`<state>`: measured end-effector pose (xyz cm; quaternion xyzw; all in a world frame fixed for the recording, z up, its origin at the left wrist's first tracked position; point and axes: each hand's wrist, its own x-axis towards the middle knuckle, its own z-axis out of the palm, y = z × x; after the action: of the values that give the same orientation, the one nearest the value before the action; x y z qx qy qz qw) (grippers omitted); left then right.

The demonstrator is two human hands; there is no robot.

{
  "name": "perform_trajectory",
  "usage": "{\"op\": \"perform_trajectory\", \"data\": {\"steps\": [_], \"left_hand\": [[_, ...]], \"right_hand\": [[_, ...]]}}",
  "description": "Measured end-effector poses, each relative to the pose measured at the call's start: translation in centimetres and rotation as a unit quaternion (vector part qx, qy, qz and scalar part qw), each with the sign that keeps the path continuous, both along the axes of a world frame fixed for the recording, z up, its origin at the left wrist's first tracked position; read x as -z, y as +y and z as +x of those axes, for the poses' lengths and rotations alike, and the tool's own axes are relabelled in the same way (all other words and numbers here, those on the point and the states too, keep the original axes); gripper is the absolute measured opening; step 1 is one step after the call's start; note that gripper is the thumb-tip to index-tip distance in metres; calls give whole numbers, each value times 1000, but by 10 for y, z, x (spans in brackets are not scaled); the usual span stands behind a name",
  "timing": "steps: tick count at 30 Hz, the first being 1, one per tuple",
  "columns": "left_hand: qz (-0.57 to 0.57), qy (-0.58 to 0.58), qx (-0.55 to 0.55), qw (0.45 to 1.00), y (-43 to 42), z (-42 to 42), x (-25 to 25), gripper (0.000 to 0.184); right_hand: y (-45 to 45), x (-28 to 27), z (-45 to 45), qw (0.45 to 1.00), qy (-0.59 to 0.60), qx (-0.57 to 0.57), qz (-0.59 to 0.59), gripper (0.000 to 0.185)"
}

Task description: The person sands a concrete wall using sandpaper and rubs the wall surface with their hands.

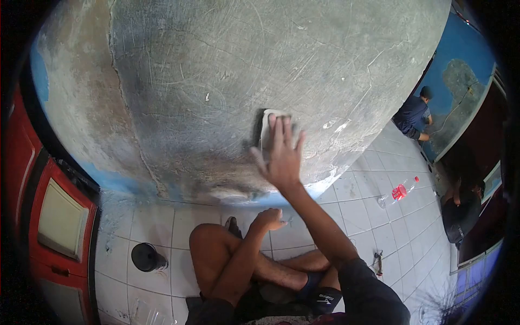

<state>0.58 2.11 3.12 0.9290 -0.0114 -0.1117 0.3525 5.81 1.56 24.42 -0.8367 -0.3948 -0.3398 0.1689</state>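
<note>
The right hand, its arm stretched up and forward, lies open with fingers spread over a pad flat against the wall. The left hand hangs low, loosely curled, above crossed legs; I cannot tell whether it holds anything. A dark-lidded cup stands left, a bottle lies right, and a person crouches beyond.

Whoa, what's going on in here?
Someone's right hand is spread flat on a pale block, against the scratched wall. The left hand is off the wall, and nothing shows in it. Farther off, another person is down low by the blue wall. A bottle lies on the floor.
</note>
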Motion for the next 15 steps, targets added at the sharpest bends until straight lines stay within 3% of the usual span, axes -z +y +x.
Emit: {"op": "perform_trajectory", "data": {"steps": [1, 2, 5, 9, 11, 13, 14, 15], "left_hand": [[12, 22, 2, 1000, 1, 0, -4, 53], [23, 42, 2, 999, 4, 1, -8, 57], [30, 59, -8, 998, 0, -2, -9, 57], [41, 66, 28, 997, -3, -1, -6, 57], [41, 89, 26, 995, -2, 3, -4, 58], [45, 91, 17, 995, -1, 3, -1, 58], [49, 95, 13, 994, -4, 0, 2, 59], [50, 99, 17, 994, -4, -4, 3, 59]], "right_hand": [[-3, -11, -1, 995, -19, 72, -61, 87], [-7, -25, -1, 997, -27, 71, 28, 81], [-4, -33, -5, 991, -64, 24, 113, 80], [-9, -11, 1, 994, -9, -20, -110, 82], [-16, -27, 17, 995, -63, 37, -73, 81], [-23, -42, 19, 981, -123, 141, 54, 77], [-21, -42, 11, 988, -115, 66, 85, 76], [-21, -29, 8, 988, -111, 69, 84, 76]]}}
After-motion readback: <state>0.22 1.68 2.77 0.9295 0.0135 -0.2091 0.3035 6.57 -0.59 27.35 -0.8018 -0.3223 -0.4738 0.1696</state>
